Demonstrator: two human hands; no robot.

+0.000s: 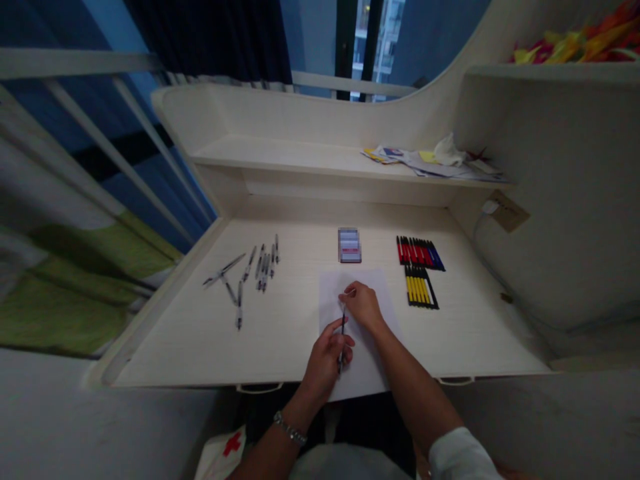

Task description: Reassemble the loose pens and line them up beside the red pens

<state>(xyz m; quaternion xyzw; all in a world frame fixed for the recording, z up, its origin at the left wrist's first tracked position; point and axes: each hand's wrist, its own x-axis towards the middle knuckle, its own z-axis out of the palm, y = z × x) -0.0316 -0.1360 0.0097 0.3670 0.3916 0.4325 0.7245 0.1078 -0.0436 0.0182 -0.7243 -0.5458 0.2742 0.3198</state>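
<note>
The sheet of paper (363, 370) lies on the desk (290, 333), under my right hand (363, 303) and the pen (343, 328) in my left hand (333, 350). Behind the paper is a phone (349, 247), then a shelf (300, 154); left of the paper, loose pens (265, 270); right of it, rows of markers (416, 253).

I've got a pale counter (290, 320) w/ a white paper sheet (365, 368) nr the middle, its near end running just past the front edge. Phone (349, 245) lies just beyond the sheet's far edge, screen lit, text too blurry for me to read. L side: several clear pens (265, 272) w/ dark ends, loose, some crossing, others roughly parallel. R side: red pens (416, 251) in a tidy row w/ blue pens (436, 255) at its R end; yellow pens (417, 289) lined up just in front.
</note>
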